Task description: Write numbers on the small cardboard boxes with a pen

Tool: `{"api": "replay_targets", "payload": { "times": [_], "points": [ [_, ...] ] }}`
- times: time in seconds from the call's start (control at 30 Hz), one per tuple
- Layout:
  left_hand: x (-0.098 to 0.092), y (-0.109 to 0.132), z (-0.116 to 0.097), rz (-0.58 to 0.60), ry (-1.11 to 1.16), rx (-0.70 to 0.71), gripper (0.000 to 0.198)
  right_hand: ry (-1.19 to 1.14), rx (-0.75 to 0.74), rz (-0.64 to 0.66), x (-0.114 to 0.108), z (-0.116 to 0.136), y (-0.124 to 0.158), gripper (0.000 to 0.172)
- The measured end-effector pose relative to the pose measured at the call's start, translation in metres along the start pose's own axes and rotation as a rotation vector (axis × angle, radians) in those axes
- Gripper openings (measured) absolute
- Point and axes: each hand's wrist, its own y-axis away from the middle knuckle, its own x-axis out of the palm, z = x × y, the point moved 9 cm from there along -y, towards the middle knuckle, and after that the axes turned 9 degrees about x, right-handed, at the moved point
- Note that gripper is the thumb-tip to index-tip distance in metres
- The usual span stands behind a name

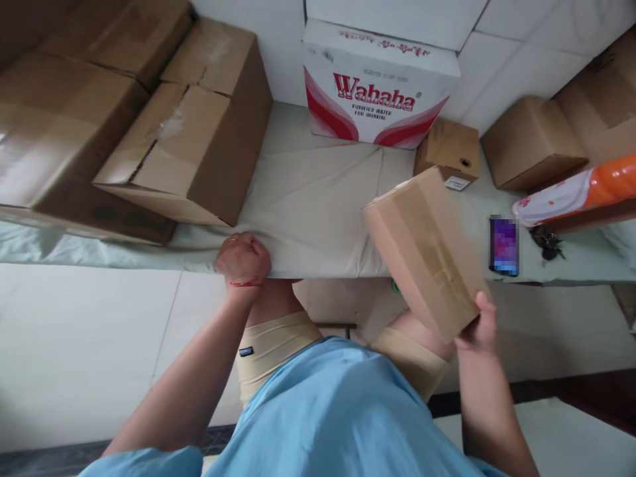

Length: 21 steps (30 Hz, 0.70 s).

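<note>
My right hand point(477, 326) grips the near end of a taped brown cardboard box point(424, 248) and holds it tilted above the front edge of a cloth-covered table point(318, 192). My left hand point(243, 260) is closed in a fist and rests on the table's front edge, with a red thread round the wrist. Nothing shows inside the fist. I am seated, with my knees under the table.
Large cardboard boxes point(193, 126) are stacked at the left. A white and red "Wahaha" carton point(377, 83) stands at the back. A small brown box point(450, 151), another carton point(534, 142), a phone point(503, 245), keys point(546, 242) and an orange-white pack point(579, 192) lie at the right.
</note>
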Motion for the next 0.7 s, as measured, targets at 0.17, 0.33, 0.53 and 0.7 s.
{"api": "replay_targets", "payload": {
  "times": [0.17, 0.33, 0.53, 0.7],
  "points": [
    [-0.003, -0.001, -0.002, -0.004, 0.012, -0.050, 0.017, -0.038, 0.313, 0.242, 0.034, -0.057, 0.006, 0.065],
    [-0.008, 0.000, -0.005, -0.038, 0.060, -0.093, 0.016, 0.000, 0.296, 0.253, 0.043, -0.056, 0.002, 0.070],
    [-0.011, -0.001, -0.002, -0.103, 0.179, -0.113, 0.015, 0.092, 0.222, 0.355, 0.068, -0.057, 0.007, 0.057],
    [-0.022, 0.025, 0.003, -0.161, 0.398, -0.086, 0.018, 0.131, 0.112, 0.387, 0.078, -0.050, 0.008, 0.054]
  ]
}}
